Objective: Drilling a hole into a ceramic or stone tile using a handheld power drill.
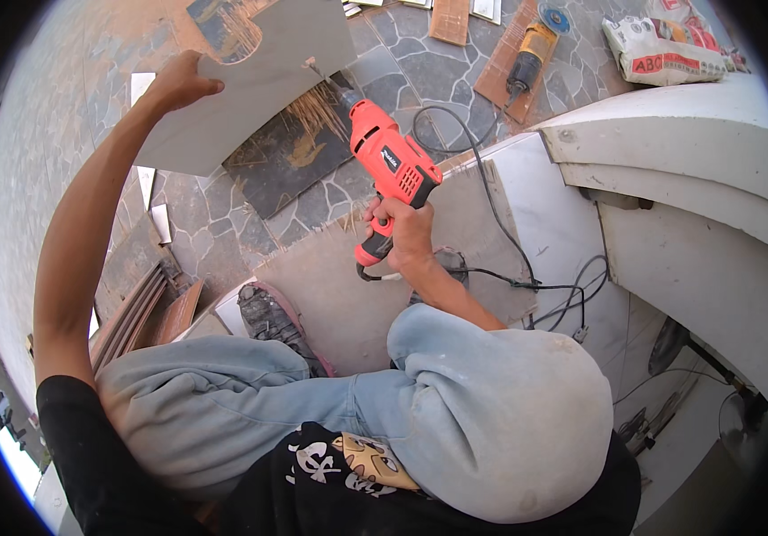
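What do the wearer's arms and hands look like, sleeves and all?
Both the left hand and the right hand are ungloved. The left arm is bare up to a short black sleeve. The right forearm is bare where it shows; light-blue trousers hide the rest. I see no watch.

right shoe [455, 262] — partly hidden behind forearm [466, 300], grey panel [254, 103] — cut off by top edge

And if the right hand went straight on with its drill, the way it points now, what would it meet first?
Most likely the grey board: the drill in the right hand points toward its face, near the edge. Whether the tip already touches it is unclear.
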The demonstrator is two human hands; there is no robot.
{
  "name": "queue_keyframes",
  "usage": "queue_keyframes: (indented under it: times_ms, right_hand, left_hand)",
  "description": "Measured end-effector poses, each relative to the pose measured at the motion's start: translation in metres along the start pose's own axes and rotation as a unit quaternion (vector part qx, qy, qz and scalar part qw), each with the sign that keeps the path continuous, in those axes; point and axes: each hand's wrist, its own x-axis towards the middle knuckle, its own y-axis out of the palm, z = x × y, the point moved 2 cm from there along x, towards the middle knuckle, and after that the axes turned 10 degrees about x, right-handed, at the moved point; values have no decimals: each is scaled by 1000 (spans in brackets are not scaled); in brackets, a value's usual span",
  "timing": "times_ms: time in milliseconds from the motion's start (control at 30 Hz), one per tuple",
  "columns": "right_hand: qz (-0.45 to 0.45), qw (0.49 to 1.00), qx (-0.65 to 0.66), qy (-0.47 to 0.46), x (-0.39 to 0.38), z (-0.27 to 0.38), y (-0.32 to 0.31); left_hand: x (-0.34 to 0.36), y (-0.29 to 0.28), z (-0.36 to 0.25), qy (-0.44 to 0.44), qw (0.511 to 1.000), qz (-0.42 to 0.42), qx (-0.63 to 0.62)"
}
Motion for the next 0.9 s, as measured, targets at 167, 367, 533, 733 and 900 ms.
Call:
queue_keyframes:
  times_ms: [167, 367, 533, 733, 900]
  right_hand:
    - [-4, 1000, -7, -1, 1, 0, 2]
    - [2, 1000, 5, 10, -1, 3, 1]
    - [-6, 1000, 5, 18, -1, 5, 2]
    - [-7, 1000, -23, 4, -2, 12, 3]
    - [13, 997, -78, -5, -3, 19, 4]
  left_hand:
    - [0, -1, -3, -17, 1000, 2, 23]
    - [-10, 1, -3, -55, 994, 7, -92]
    - [-13, 0, -5, -53, 997, 50, -38]
    - [-16, 1, -8, -48, 996, 48, -52]
    - [-19, 6, -9, -35, 997, 2, -69]
